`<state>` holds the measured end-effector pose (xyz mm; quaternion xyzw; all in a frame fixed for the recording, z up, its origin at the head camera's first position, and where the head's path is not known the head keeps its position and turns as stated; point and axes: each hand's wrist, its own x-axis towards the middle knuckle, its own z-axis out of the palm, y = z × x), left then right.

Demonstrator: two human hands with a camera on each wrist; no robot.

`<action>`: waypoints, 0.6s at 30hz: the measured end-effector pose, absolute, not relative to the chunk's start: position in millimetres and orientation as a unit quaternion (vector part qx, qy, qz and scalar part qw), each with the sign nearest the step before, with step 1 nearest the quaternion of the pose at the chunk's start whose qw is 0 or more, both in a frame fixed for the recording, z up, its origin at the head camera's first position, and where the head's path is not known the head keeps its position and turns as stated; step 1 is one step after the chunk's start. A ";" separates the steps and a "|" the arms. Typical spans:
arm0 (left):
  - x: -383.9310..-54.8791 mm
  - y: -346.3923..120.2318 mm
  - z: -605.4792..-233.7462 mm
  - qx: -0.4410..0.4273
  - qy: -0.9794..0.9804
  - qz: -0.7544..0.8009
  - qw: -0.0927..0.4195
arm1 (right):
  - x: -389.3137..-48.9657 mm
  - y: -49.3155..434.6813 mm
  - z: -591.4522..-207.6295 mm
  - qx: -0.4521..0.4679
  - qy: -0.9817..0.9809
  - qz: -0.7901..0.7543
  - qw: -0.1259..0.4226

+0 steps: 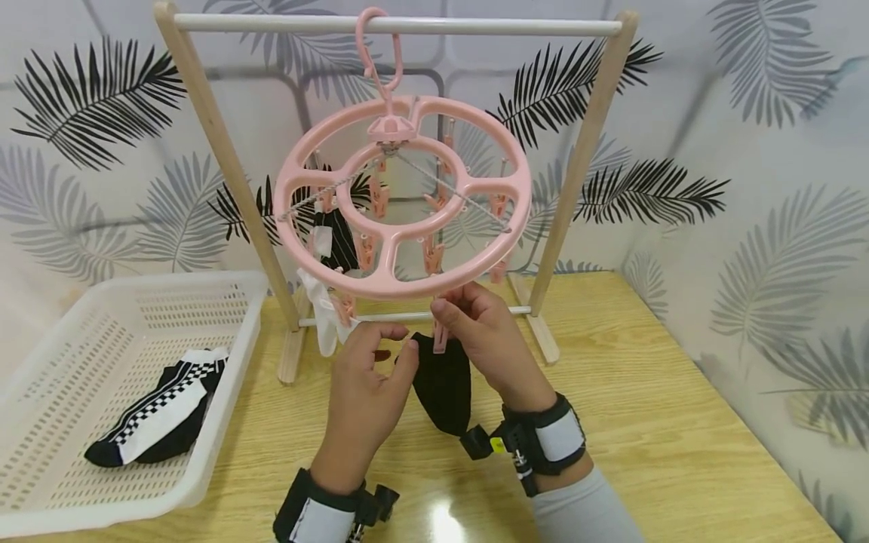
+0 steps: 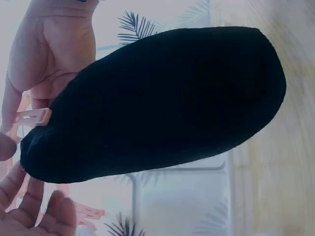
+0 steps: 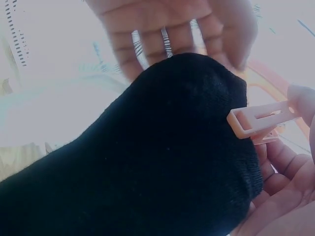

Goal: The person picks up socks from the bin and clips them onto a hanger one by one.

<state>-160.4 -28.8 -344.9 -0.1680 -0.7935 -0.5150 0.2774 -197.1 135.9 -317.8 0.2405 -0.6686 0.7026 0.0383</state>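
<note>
A black sock (image 1: pixel 443 385) hangs toe down under the front of a pink round drying hanger (image 1: pixel 403 288). A pink clothespin (image 3: pixel 261 118) sits over the sock's cuff edge. My right hand (image 1: pixel 492 343) pinches the clothespin's upper end, the thumb on one side and fingers beneath. My left hand (image 1: pixel 370 377) is beside the sock's upper left corner, thumb and forefinger apart. In the right wrist view the left hand's fingers (image 3: pixel 152 46) extend partly behind the sock's edge; whether they touch it I cannot tell.
A white basket (image 1: pixel 254 317) at the left holds checkered and black socks (image 1: pixel 159 407). Striped (image 1: pixel 339 241) and white socks (image 1: pixel 324 309) hang at the hanger's left. A wooden-legged rack (image 1: pixel 224 151) with a white top bar (image 1: pixel 475 26) carries the hanger. Other pink clothespins dangle around it.
</note>
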 end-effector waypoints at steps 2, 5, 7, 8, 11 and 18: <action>-158.9 -30.1 -342.5 -0.175 -0.789 -0.494 0.322 | -197.6 135.7 -318.2 0.240 -0.668 0.703 0.037; -155.7 -32.7 -336.5 -0.184 -0.777 -0.468 0.379 | -197.9 135.4 -318.3 0.240 -0.666 0.705 0.036; -153.6 -34.3 -332.4 -0.192 -0.769 -0.455 0.406 | -198.2 135.4 -318.6 0.241 -0.666 0.705 0.036; -153.5 -35.0 -331.0 -0.199 -0.765 -0.448 0.418 | -198.2 135.4 -318.6 0.241 -0.666 0.704 0.037; -155.9 -37.6 -326.6 -0.224 -0.756 -0.421 0.449 | -198.5 135.8 -318.9 0.244 -0.667 0.703 0.040; -170.5 -49.1 -299.3 -0.259 -0.776 -0.321 0.477 | -199.7 134.5 -319.3 0.254 -0.665 0.702 0.038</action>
